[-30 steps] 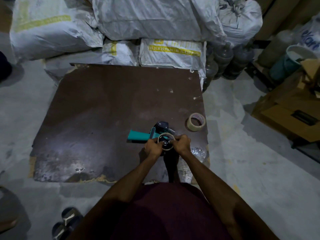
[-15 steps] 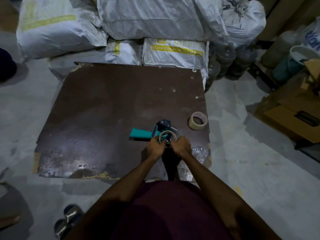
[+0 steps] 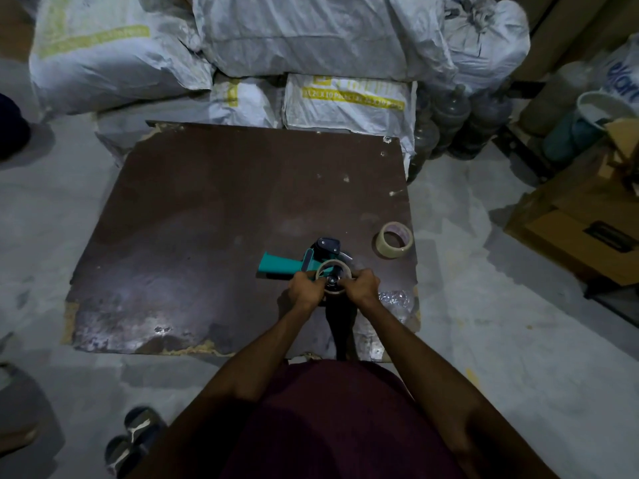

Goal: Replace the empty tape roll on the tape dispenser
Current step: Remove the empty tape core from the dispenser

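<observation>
A teal-handled tape dispenser [image 3: 280, 263] lies on its side near the front right of a dark brown board [image 3: 193, 216], handle pointing left. A pale tape ring [image 3: 334, 267] sits around its black hub. My left hand [image 3: 306, 286] grips the ring's left side and my right hand [image 3: 361, 284] grips its right side, fingers curled over the rim. A second tape roll [image 3: 394, 240] lies flat on the board, right of the dispenser and apart from both hands. Whether the ring is fully seated on the hub is hidden by my fingers.
White woven sacks [image 3: 311, 39] are stacked behind the board. Dark water bottles [image 3: 460, 126] stand at the back right, cardboard boxes [image 3: 584, 223] at the right. Crumpled clear plastic [image 3: 396, 299] lies beside my right wrist. A shoe [image 3: 135, 433] rests on the concrete floor at lower left.
Both hands stay clamped on the ring at the dispenser's hub; the ring tilted up half a second ago and now sits flatter around the hub. The spare roll has not moved.
</observation>
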`<state>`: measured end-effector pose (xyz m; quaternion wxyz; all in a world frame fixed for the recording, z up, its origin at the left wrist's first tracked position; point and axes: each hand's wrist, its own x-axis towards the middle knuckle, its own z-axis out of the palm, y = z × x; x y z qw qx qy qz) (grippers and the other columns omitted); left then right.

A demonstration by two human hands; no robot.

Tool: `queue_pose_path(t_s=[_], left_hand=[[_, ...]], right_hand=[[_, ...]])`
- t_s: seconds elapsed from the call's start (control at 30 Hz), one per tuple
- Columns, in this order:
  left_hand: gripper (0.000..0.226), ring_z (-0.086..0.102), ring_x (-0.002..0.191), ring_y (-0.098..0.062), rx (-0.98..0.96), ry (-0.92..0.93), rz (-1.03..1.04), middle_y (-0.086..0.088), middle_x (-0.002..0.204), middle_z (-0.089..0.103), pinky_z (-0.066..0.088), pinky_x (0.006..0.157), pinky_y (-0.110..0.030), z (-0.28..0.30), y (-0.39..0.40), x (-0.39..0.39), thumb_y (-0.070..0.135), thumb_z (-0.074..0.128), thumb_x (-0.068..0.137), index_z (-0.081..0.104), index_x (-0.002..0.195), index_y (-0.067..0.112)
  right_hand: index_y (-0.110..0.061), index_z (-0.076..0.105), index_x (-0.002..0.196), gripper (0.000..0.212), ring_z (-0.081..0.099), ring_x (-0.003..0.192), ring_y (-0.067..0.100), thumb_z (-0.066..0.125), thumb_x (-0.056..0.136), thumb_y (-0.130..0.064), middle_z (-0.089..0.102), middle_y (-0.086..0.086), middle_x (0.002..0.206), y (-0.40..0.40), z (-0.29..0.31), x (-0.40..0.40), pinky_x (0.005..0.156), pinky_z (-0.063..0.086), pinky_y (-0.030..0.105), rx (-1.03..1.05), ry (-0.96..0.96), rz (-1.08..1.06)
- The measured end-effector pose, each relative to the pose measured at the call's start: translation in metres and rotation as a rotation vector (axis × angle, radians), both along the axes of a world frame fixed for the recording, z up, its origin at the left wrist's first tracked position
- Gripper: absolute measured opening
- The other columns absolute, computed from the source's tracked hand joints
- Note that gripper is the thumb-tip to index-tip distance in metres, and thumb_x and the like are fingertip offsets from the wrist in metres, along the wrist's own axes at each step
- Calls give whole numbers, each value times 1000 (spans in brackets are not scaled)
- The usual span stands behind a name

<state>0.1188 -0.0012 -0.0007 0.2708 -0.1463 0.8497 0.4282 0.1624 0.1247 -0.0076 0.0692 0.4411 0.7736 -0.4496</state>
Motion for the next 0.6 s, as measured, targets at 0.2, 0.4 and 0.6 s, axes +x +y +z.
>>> queue_pose_path(t_s=[0.2, 0.4, 0.6], left_hand=[[41, 75, 91, -29, -67, 70, -16, -12, 112, 74, 65, 78, -41, 11, 4, -2, 22, 80, 84, 72, 123, 16], [41, 75, 87, -26, -54, 109, -21, -10, 112, 75, 65, 76, -40, 14, 2, 1, 25, 78, 85, 71, 125, 18], [37, 70, 102, -38, 0, 214, 49, -21, 108, 75, 57, 83, -41, 39, -10, -14, 31, 75, 85, 77, 116, 9]], right_hand=[[-11, 80, 89, 34, 72, 80, 29, 80, 68, -38, 73, 17, 88, 4, -7, -2, 62, 47, 27, 59, -21, -29], [-12, 79, 97, 27, 72, 89, 33, 71, 83, -33, 77, 15, 93, -4, 11, 1, 65, 42, 24, 186, 25, 25], [-10, 80, 98, 29, 73, 89, 30, 71, 79, -30, 78, 15, 91, -18, 36, -17, 75, 55, 31, 209, 186, 75]])
